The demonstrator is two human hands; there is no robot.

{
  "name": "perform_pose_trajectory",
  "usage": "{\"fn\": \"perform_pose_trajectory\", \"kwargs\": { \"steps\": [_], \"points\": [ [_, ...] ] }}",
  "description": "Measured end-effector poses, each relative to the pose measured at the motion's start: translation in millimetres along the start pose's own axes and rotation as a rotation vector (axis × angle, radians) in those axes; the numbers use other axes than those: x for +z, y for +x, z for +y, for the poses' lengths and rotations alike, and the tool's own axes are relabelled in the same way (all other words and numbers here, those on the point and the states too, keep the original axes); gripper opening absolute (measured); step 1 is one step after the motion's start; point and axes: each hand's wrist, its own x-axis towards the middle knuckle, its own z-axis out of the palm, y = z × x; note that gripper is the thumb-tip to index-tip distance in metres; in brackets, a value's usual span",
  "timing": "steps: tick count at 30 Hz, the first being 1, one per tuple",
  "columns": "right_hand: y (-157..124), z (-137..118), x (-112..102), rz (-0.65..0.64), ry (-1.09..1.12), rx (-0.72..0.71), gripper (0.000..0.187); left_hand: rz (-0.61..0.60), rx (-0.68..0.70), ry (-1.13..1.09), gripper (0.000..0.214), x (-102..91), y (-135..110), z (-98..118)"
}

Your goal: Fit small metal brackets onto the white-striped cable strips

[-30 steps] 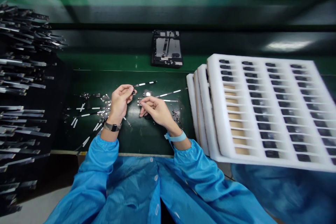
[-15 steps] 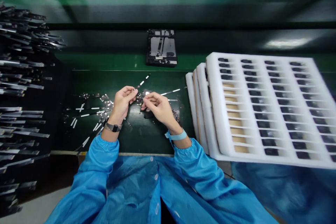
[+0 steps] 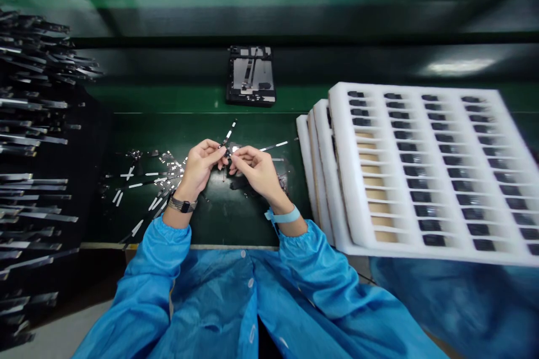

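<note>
My left hand (image 3: pixel 201 166) pinches a thin black flex strip (image 3: pixel 229 133) that sticks up and away from its fingertips. My right hand (image 3: pixel 255 170) is closed in a pinch right beside it, fingertips touching the same small part at the strip's lower end. Both hands hover over the dark green mat (image 3: pixel 219 219). More loose strips and small black parts (image 3: pixel 147 176) lie scattered on the mat to the left of my left hand, and a few lie behind my right hand.
White foam trays (image 3: pixel 421 174), stacked and tilted, fill the right side, with small black parts in their slots. A black rack of long strips (image 3: pixel 33 140) lines the left. A black framed device (image 3: pixel 251 76) lies at the back on the green bench.
My hands have come together: the right hand rose from the mat to meet the left. The strip in my left hand swung from pointing right to pointing up and away.
</note>
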Motion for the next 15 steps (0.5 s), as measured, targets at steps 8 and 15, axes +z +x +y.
{"fn": "perform_pose_trajectory", "kwargs": {
  "steps": [8,15],
  "points": [
    [-0.9,0.3,-0.3,-0.007,0.036,-0.010,0.042,0.004,0.006,0.001,0.046,-1.1,-0.1,0.0],
    [-2.0,0.7,1.1,0.028,-0.002,-0.042,0.040,0.003,-0.003,-0.001,0.046,-0.9,-0.1,1.4]
  ]
}}
